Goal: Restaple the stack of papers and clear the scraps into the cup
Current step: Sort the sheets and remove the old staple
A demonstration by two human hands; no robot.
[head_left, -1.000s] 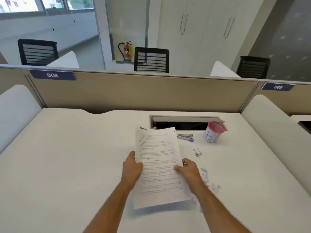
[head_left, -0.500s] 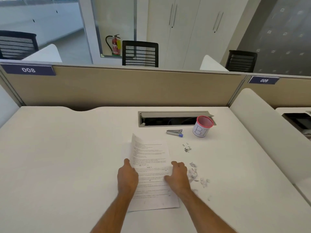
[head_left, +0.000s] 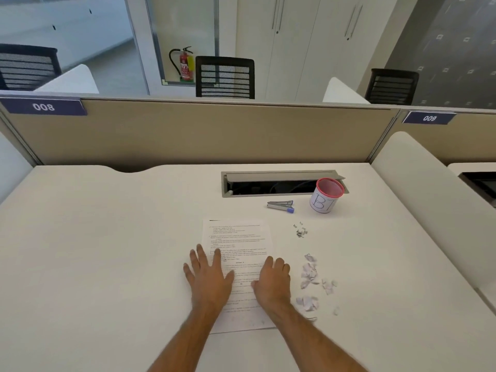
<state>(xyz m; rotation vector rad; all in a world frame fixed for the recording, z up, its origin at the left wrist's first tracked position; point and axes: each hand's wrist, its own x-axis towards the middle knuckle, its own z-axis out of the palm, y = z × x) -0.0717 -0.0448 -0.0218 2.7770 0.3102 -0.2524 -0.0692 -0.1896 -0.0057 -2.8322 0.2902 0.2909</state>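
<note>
papers point(head_left: 239, 237) under both hands, cup point(head_left: 325, 196) marked "bi", partition tags point(head_left: 44, 106) "008", "009"

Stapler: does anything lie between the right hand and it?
Nothing visible does. The right hand rests on the papers; the stapler lies beyond them on bare desk. The staples and scraps sit off to the right of that path.

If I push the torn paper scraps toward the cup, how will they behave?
The paper scraps look thin and crumpled, so probably very light and apt to scatter. They lie in separate clumps, so likely need several sweeps. The cup may tip if bumped.
</note>
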